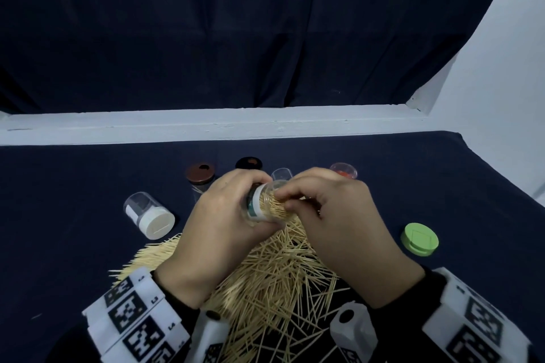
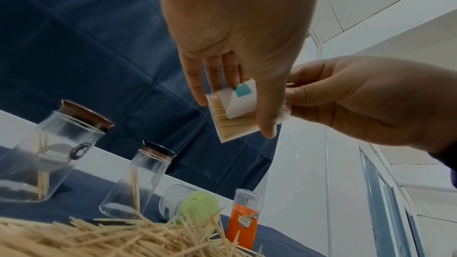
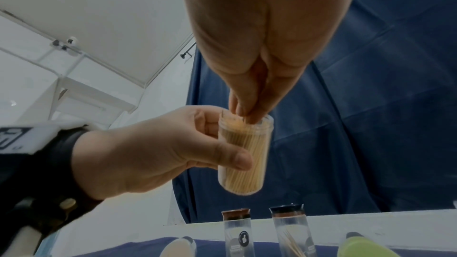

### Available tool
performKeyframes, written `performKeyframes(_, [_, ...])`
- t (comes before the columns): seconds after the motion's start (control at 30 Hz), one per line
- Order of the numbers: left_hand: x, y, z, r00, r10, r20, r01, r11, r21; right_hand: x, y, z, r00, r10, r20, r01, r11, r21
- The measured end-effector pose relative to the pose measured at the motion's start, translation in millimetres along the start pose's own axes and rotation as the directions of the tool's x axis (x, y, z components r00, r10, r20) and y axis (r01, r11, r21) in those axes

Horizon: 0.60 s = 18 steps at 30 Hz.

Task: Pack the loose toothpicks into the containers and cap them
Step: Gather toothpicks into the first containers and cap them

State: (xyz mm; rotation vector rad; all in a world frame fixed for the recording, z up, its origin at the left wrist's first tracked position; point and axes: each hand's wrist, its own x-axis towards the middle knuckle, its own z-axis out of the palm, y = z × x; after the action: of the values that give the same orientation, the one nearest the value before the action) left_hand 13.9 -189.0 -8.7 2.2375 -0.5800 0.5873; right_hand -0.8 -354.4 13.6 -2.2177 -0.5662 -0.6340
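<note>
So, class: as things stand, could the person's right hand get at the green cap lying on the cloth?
Probably yes. The green cap lies in the open on the right hand's side, nothing around it. But that hand is busy, fingertips at the mouth of the toothpick container gripped by the left hand.

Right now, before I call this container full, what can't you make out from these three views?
- Held container: its base in the head view, covered by the left hand.
- Its mouth: right hand fingertips cover it, so remaining room is unclear.
- Label text: too small, partly under fingers.
- Toothpick pile: near side cut off by the frame edge and wrist mounts.
</note>
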Motion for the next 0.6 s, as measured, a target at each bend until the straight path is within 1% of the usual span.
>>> performKeyframes(0.07, [0.5, -0.4, -1.6, 1.000, -0.006, -0.010, 0.006, 1.000, -0.005, 0.3, 2.2, -1.5, 0.999, 0.045, -0.010, -0.045, 0.999, 0.019])
performKeyframes(0.23, [0.7, -0.2, -3.3, 1.000, 0.002, -0.027, -0.002, 1.000, -0.004, 1.6, 3.0, -4.4, 0.996, 0.082, -0.029, -0.083, 0.996, -0.042])
performKeyframes(0.37, [0.3, 0.5, -2.5, 0.999, 0.014, -0.036, -0.014, 1.000, 0.001, 0.6, 2.0, 0.3, 0.997, 0.033, -0.067, -0.038, 0.997, -0.072])
performKeyframes(0.5, [0.1, -0.8, -2.8, 0.999, 0.015, -0.038, -0.015, 1.000, 0.003, -0.1, -3.7, 1.0, 0.999, 0.005, -0.043, -0.006, 1.000, -0.015])
performKeyframes(0.6, [-0.8, -2.1, -4.2, 0.998, 0.010, -0.063, -0.010, 1.000, -0.007, 2.0, -3.0, -4.4, 0.993, 0.074, -0.091, -0.073, 0.997, 0.014])
